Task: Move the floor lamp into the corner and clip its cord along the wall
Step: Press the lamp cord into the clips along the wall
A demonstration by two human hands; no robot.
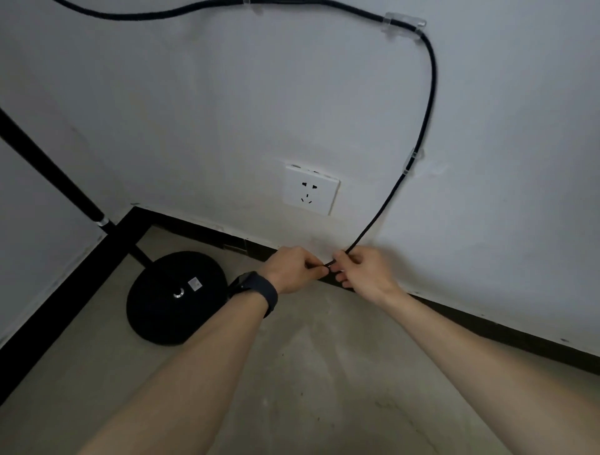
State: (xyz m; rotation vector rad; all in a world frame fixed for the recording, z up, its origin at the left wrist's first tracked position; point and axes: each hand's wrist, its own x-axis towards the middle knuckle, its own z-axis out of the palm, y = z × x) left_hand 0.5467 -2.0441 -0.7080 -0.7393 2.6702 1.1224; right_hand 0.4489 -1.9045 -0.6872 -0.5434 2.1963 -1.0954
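Scene: a room corner, white wall (201, 107) above a dark skirting (487, 324) and a bare grey floor (324, 373)
Lamp: its round black base (177, 297) sits flat on the floor close to the corner, the black pole (48, 165) rising up and to the left out of view
Cord: the black cord (430, 97) runs across the top of the wall, left to right, then bends and drops, long axis slanting down and leftward to the hands just above the skirting
Clips: a clear clip (404, 23) holds the cord at the upper bend; a second one (409, 161) holds it partway down the descent; a third (247, 4) shows at the top edge
Socket: a white outlet (311, 190) on the wall, left of the falling cord and apart from it
Left hand (290, 271): fingers curled in, tips pinched on the cord's lower end; a dark watch (256, 290) on the wrist
Right hand (363, 271): fingers closed around the cord just beside the left, knuckles near the wall
Cord end: hidden between the two hands; whether a clip sits there cannot be told
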